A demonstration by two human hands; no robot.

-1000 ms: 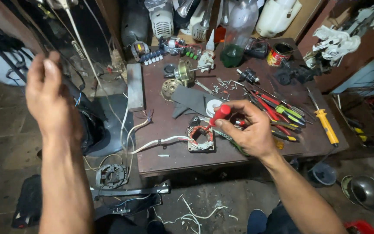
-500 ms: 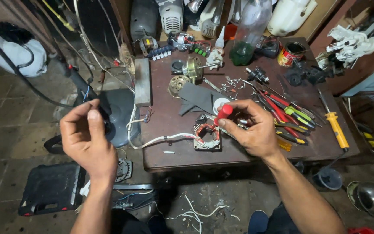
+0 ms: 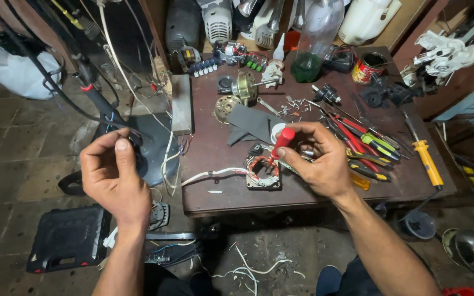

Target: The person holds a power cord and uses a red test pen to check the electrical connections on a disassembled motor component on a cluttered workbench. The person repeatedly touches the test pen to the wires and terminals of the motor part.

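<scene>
Both hands work: your right hand pinches a red-handled screwdriver over the motor stator near the tabletop's front edge; steady it; left hand loosely curled, empty.

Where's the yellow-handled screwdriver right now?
In the head view, the yellow-handled screwdriver lies at the right end of the brown table, just right of the pile of red and green pliers, beyond the right hand.

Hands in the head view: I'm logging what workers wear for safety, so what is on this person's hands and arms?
Nothing. The left hand and the right hand are both bare: no gloves, rings, watch or wristbands in view. Both forearms are bare too, with no sleeves showing down to the picture's lower edge.
</scene>
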